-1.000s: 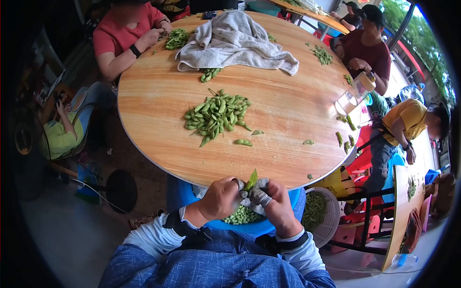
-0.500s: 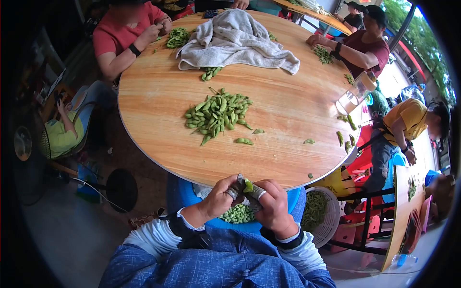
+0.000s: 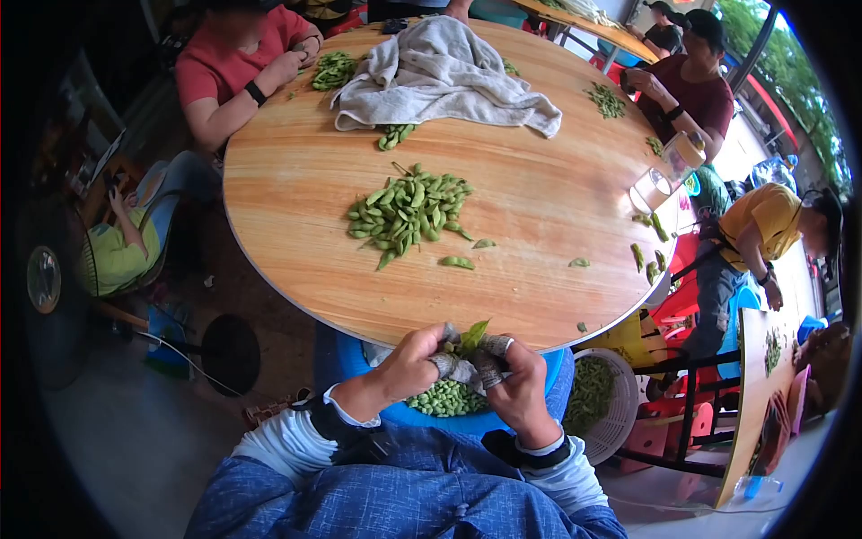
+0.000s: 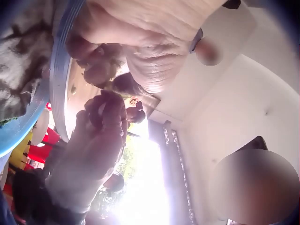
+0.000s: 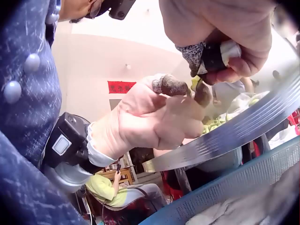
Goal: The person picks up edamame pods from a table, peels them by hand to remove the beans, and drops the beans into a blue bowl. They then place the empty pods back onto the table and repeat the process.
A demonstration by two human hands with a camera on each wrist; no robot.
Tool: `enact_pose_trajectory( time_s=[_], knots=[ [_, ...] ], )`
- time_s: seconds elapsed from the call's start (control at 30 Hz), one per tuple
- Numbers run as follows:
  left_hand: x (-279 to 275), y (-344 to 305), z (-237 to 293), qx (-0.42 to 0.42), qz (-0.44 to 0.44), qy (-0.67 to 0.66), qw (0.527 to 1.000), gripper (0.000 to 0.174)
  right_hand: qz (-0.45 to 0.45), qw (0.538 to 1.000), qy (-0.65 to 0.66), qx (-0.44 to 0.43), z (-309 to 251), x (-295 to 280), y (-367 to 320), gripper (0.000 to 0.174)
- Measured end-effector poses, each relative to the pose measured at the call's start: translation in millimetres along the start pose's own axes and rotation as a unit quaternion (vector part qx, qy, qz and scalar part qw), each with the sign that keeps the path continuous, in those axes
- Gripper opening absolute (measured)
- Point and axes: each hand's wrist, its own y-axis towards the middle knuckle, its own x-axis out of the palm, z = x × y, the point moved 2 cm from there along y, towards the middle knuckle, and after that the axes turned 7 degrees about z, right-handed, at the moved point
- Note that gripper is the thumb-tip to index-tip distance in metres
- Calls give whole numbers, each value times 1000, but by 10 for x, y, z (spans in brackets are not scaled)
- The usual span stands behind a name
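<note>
Above the table's near edge, both hands meet at a green soybean pod (image 3: 473, 336). My left hand (image 3: 409, 364) pinches the pod between thumb and finger, which wear grey wraps. On the other side my right hand (image 3: 521, 382), also wrapped at thumb and finger, pinches it too. The right wrist view shows a bit of the pod (image 5: 195, 83) between the two hands' fingertips; most is hidden there. Just below, shelled green beans (image 3: 444, 398) lie in a blue basin (image 3: 339, 359) with a pale cloth. A pile of unshelled pods (image 3: 409, 211) lies farther in on the table.
The round wooden table (image 3: 305, 216) bears a crumpled grey towel (image 3: 440, 81), a clear jar (image 3: 654, 187) and scattered pods at its right. A white basket (image 3: 624, 395) of green pods or husks stands right of the basin. Other people sit around the table.
The hands stay over the basin, shifting slightly, and a pod with a leaf-like tip now stands up between their fingers. Across the table, the person at right has drawn their hands back from the pods.
</note>
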Motion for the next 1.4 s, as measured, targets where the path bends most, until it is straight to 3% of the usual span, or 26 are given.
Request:
enact_pose_trajectory(
  time_s=[0.07,0.17,0.3,0.37,0.43,0.5,0.6,0.7,0.73,0.87,0.97,1.07,1.17,1.27,1.37,1.4],
  knots=[
    [-5,-14,38,42,13,-39,998,17,12,1000,-5,3,-22,-15,11,22],
    [15,2,21,100,15,21,995,21,12,1000,-16,-12,-55,-12,17,19],
    [49,23,41,114,22,157,981,19,26,999,-35,-27,-51,-56,16,18],
    [83,17,-13,132,-6,234,963,18,109,986,-95,-82,-98,-272,64,17],
    [90,-6,61,155,18,333,930,20,207,955,-199,-80,117,-697,41,14],
    [88,14,134,185,50,410,892,19,289,919,-264,-44,219,-1098,7,14],
    [177,174,196,238,56,492,835,19,300,899,-313,64,246,-1413,-148,19],
    [280,341,124,298,13,572,764,22,272,911,-301,70,296,-1423,-262,19],
    [320,307,106,281,-3,605,745,21,271,909,-313,44,324,-1421,-295,17],
    [326,53,173,259,-116,607,742,13,276,908,-310,51,453,-1548,-431,16],
    [184,169,333,365,-12,543,756,13,274,928,-239,81,508,-1517,-444,14],
    [-16,471,498,352,118,599,709,26,262,943,-191,73,476,-1350,-386,13],
    [-329,822,391,301,157,670,660,28,236,958,-148,72,429,-1133,-312,14],
    [-394,908,385,294,142,661,676,17,181,979,-33,93,379,-867,-260,14],
    [-294,762,363,228,107,497,830,11,116,978,103,141,221,-597,-177,20],
    [-242,706,318,210,67,334,916,6,93,974,135,156,181,-518,-136,20]
  ],
)
